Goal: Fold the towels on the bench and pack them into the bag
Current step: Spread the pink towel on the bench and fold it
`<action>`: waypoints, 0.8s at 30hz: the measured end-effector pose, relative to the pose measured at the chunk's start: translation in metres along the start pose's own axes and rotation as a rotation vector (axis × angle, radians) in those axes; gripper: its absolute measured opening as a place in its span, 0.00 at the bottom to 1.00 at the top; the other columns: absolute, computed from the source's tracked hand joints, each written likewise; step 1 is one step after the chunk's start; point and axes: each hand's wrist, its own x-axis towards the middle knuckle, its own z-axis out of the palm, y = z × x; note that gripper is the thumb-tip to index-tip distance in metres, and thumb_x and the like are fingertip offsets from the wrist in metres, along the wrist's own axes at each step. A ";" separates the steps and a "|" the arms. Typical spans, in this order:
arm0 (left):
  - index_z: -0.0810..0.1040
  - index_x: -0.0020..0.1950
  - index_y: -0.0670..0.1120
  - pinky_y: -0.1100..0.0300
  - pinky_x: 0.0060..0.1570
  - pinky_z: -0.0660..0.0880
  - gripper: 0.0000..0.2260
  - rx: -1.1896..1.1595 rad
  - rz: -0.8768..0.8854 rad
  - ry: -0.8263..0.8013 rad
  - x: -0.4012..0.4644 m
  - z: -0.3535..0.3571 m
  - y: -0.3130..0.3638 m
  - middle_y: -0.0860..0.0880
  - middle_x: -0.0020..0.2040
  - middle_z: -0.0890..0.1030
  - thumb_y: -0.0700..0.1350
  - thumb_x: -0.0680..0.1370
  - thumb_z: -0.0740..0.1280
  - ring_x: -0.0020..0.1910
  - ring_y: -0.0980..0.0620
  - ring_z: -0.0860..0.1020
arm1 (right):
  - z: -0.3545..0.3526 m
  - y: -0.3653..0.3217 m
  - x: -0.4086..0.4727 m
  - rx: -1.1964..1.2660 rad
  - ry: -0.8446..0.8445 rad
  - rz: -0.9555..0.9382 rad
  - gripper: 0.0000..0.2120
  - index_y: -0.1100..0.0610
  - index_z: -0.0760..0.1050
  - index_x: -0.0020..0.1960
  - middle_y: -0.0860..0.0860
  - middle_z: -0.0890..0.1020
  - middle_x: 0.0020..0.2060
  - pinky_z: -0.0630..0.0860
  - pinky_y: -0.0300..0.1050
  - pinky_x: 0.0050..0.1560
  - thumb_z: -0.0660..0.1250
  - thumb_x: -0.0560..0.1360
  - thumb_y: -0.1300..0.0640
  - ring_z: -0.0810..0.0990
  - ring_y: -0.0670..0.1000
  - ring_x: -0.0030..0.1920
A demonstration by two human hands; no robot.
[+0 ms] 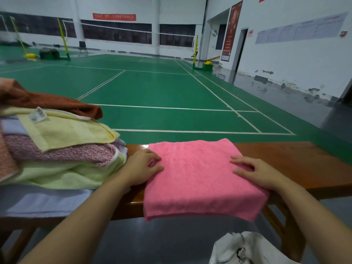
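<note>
Towel colours on the brown wooden tabletop

The folded towel is plain pink; the pile holds a rust-brown towel, a pale yellow towel, a purple-and-white woven towel, a light green towel and a lavender towel; the bag is white.

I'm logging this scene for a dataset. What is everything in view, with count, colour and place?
pink towel: 1, pink, folded on the bench, centre
towel pile: several; rust, yellow, purple, green, lavender; bench left
bench: 1, brown wood, foreground
bag: 1, white, floor below the bench, right
court: green, white lines, beyond
net posts: yellow, far court
left hand: 1, on the towel's left edge
right hand: 1, flat on the towel's right side
</note>
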 end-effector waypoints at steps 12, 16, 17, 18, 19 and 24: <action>0.79 0.52 0.48 0.52 0.51 0.74 0.08 -0.060 0.004 0.156 -0.008 -0.002 0.012 0.47 0.51 0.83 0.52 0.82 0.65 0.50 0.45 0.80 | 0.002 -0.011 0.001 -0.200 0.320 -0.130 0.08 0.50 0.79 0.55 0.47 0.84 0.50 0.76 0.49 0.51 0.68 0.80 0.47 0.81 0.51 0.50; 0.83 0.58 0.48 0.55 0.56 0.74 0.11 -0.178 -0.032 0.148 -0.011 -0.013 0.006 0.49 0.55 0.84 0.52 0.79 0.71 0.53 0.50 0.80 | -0.015 -0.019 -0.007 0.023 0.176 -0.016 0.11 0.48 0.84 0.49 0.44 0.85 0.46 0.77 0.47 0.51 0.72 0.74 0.42 0.82 0.47 0.49; 0.84 0.58 0.48 0.56 0.55 0.74 0.12 -0.178 -0.023 0.125 -0.012 -0.015 0.004 0.49 0.56 0.84 0.51 0.78 0.72 0.53 0.51 0.80 | -0.020 -0.021 -0.009 0.090 0.143 0.022 0.11 0.49 0.85 0.45 0.45 0.85 0.43 0.78 0.45 0.47 0.74 0.72 0.42 0.82 0.46 0.46; 0.84 0.58 0.48 0.57 0.55 0.73 0.12 -0.186 -0.021 0.100 -0.011 -0.017 0.003 0.50 0.56 0.84 0.50 0.77 0.73 0.53 0.51 0.80 | -0.025 -0.022 -0.011 0.154 0.107 0.040 0.10 0.49 0.85 0.42 0.45 0.85 0.41 0.78 0.43 0.43 0.77 0.69 0.43 0.83 0.45 0.43; 0.84 0.59 0.47 0.58 0.54 0.73 0.12 -0.202 -0.022 0.083 -0.011 -0.019 0.001 0.49 0.56 0.84 0.48 0.77 0.74 0.53 0.52 0.80 | -0.029 -0.022 -0.012 0.214 0.070 0.050 0.10 0.51 0.86 0.41 0.46 0.86 0.39 0.77 0.40 0.40 0.79 0.67 0.45 0.83 0.44 0.41; 0.85 0.51 0.46 0.48 0.51 0.78 0.09 -0.304 -0.093 0.083 -0.007 -0.020 -0.003 0.48 0.47 0.85 0.50 0.76 0.73 0.47 0.45 0.82 | -0.042 -0.022 -0.020 0.279 -0.083 0.053 0.05 0.57 0.85 0.46 0.49 0.86 0.41 0.77 0.36 0.40 0.78 0.71 0.58 0.85 0.47 0.43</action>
